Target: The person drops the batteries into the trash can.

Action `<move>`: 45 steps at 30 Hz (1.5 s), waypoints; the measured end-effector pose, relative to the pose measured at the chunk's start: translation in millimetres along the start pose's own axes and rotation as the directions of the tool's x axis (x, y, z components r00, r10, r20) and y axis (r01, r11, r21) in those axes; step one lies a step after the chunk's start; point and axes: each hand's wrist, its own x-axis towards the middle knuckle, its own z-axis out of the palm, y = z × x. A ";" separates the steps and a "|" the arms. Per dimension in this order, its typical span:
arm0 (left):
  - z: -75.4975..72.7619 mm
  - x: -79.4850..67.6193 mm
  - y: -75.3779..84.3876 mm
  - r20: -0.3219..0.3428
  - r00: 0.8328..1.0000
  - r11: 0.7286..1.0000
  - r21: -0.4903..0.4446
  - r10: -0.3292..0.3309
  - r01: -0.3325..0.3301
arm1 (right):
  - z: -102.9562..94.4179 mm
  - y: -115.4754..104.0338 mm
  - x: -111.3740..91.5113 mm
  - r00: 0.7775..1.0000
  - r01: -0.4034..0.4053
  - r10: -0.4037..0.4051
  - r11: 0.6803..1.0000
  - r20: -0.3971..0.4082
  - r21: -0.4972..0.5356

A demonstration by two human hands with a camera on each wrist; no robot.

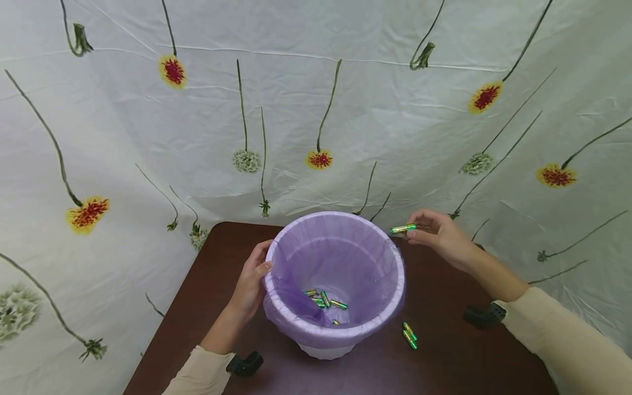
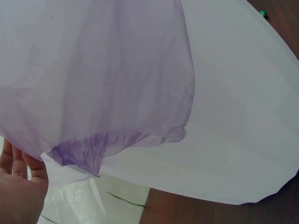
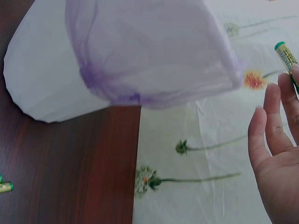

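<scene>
A white bin lined with a thin purple bag stands on the dark table. My left hand grips its rim at the left, thumb over the edge and fingers outside; in the left wrist view the fingers lie against the bag. Beyond the rim on the right, my right hand pinches a green and gold battery between thumb and fingertips. The right wrist view shows that battery jutting up from the fingers. Several like batteries lie scattered on the bin's bottom.
Two more batteries lie side by side on the brown table, right of the bin. White cloth with printed flowers hangs behind and at both sides of the table. A dark wrist device sits at each cuff.
</scene>
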 end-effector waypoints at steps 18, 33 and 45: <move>-4.9 -5.6 2.7 0.044 0.999 1.000 -0.025 0.001 0.000 | 58.3 -16.1 36.9 0.998 0.017 -0.021 0.998 0.066 0.064; -10.0 -4.9 5.9 0.057 0.998 1.000 -0.028 0.000 0.001 | 92.1 -36.9 56.1 0.979 0.087 -0.093 0.995 0.181 0.039; -14.0 -8.3 9.0 0.053 0.998 1.000 -0.019 -0.017 0.018 | 99.5 -45.0 56.1 0.971 0.101 -0.098 0.995 0.218 -0.007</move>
